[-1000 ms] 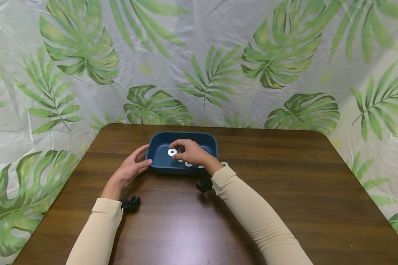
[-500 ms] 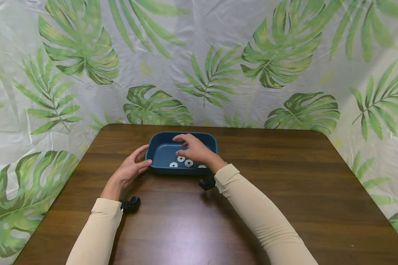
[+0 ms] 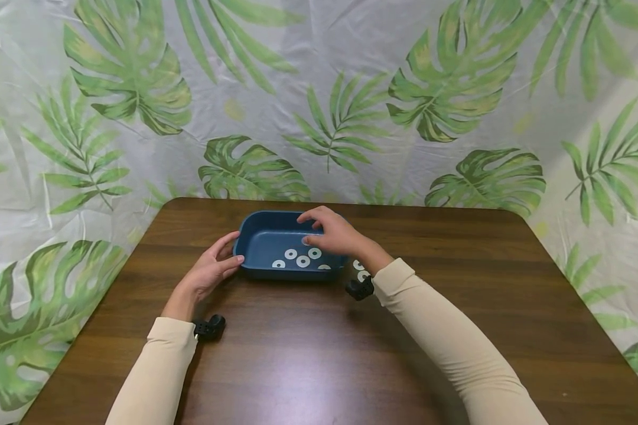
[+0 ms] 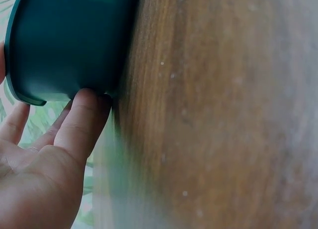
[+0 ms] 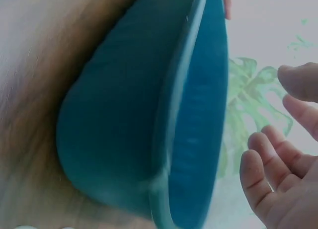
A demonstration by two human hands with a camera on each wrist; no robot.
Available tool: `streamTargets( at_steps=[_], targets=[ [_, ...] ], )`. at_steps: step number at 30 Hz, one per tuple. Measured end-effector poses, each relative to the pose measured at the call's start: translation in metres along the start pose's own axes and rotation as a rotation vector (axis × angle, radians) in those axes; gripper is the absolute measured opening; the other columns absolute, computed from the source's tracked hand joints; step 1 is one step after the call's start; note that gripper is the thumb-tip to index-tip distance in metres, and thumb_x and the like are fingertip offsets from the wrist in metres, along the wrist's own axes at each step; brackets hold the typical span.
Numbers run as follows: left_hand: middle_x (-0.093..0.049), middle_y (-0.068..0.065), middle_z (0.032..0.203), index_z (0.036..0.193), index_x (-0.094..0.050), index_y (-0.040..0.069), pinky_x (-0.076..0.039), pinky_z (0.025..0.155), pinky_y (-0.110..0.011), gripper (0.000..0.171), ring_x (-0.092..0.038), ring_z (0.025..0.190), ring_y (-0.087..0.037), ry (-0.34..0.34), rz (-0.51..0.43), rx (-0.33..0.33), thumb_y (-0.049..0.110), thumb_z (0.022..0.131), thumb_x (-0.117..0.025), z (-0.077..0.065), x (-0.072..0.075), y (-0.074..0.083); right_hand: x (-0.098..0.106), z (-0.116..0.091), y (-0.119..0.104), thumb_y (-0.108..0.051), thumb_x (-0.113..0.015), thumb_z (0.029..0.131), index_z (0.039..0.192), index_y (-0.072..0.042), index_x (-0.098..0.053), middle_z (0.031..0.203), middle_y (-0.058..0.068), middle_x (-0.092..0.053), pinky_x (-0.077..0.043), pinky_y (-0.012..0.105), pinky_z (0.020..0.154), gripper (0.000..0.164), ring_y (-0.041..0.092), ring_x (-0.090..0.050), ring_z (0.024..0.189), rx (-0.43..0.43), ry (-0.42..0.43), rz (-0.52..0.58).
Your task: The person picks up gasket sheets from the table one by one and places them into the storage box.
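A blue rectangular bin (image 3: 292,274) stands near the far edge of the table. My left hand (image 3: 210,270) holds its left end, thumb at the near corner of the rim. In the left wrist view, fingertips (image 4: 84,102) touch the bin's outer wall. Several flat white washers (image 3: 303,261) lie apart on the bin's floor, towards the near wall. Over the bin's right part hovers my right hand (image 3: 337,233), fingers loosely bent. The right wrist view shows its fingers (image 5: 256,174) spread apart, holding nothing. This hand hides the bin's right side.
More white washers (image 3: 358,265) lie on the brown wooden table (image 3: 457,283), just right of the bin and partly behind my right wrist. A leaf-patterned cloth (image 3: 340,118) hangs behind the table. Each wrist carries a black camera (image 3: 360,288).
A washer between my right fingers a second ago was let go and lies in the bin. My right hand has drawn back rightward, uncovering more washers. The left hand stays put.
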State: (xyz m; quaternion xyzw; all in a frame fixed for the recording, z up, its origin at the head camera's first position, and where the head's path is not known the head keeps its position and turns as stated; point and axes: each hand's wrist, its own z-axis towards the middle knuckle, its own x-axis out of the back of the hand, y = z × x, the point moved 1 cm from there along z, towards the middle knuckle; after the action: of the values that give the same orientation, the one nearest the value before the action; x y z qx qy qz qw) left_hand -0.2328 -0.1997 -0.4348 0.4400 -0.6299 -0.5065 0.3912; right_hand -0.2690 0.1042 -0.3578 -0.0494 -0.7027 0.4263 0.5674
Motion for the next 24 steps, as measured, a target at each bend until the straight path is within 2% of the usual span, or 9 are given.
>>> streamTargets(
  at_steps=[4, 11, 15, 20, 24],
  targets=[
    [-0.013, -0.019, 0.166, 0.160, -0.016, 0.018, -0.034, 0.117, -0.043, 0.072, -0.033, 0.145, -0.034, -0.004, 0.004, 0.002, 0.013, 0.101, -0.056, 0.000, 0.000, 0.001, 0.012, -0.011, 0.007, -0.017, -0.066, 0.095, 0.135, -0.016, -0.057, 0.141, 0.011, -0.048, -0.050, 0.048, 0.099, 0.041, 0.034, -0.054, 0.126, 0.012, 0.031, -0.006],
    [-0.014, -0.019, 0.166, 0.160, -0.016, 0.018, -0.042, 0.110, -0.030, 0.072, -0.032, 0.146, -0.034, -0.006, -0.002, 0.007, 0.012, 0.101, -0.055, -0.001, 0.000, 0.002, 0.033, -0.031, 0.022, -0.016, -0.066, 0.095, 0.133, -0.014, -0.058, 0.140, 0.012, -0.050, -0.050, 0.051, 0.097, 0.039, 0.037, -0.056, 0.123, 0.037, 0.071, -0.062],
    [-0.017, -0.019, 0.165, 0.160, -0.016, 0.018, -0.045, 0.105, -0.025, 0.071, -0.033, 0.145, -0.035, -0.002, -0.007, -0.002, 0.013, 0.101, -0.056, 0.000, 0.001, 0.003, 0.040, -0.040, 0.039, -0.013, -0.067, 0.094, 0.132, -0.010, -0.058, 0.136, 0.014, -0.052, -0.048, 0.052, 0.099, 0.040, 0.037, -0.057, 0.120, 0.012, 0.116, -0.084],
    [-0.017, -0.021, 0.165, 0.160, -0.016, 0.018, -0.047, 0.099, -0.020, 0.071, -0.033, 0.145, -0.035, 0.002, -0.009, -0.002, 0.012, 0.101, -0.055, 0.001, 0.002, 0.004, 0.037, -0.046, 0.074, -0.011, -0.065, 0.094, 0.132, -0.004, -0.058, 0.136, 0.019, -0.053, -0.048, 0.053, 0.098, 0.039, 0.039, -0.058, 0.115, -0.058, 0.126, -0.096],
    [-0.014, -0.019, 0.166, 0.160, -0.016, 0.018, -0.045, 0.106, -0.025, 0.072, -0.031, 0.147, -0.036, -0.003, -0.009, 0.003, 0.011, 0.101, -0.055, -0.001, 0.002, 0.001, 0.029, -0.049, 0.095, -0.010, -0.064, 0.094, 0.131, -0.002, -0.059, 0.132, 0.021, -0.056, -0.048, 0.053, 0.094, 0.038, 0.038, -0.059, 0.111, -0.076, 0.101, -0.128]
  ],
)
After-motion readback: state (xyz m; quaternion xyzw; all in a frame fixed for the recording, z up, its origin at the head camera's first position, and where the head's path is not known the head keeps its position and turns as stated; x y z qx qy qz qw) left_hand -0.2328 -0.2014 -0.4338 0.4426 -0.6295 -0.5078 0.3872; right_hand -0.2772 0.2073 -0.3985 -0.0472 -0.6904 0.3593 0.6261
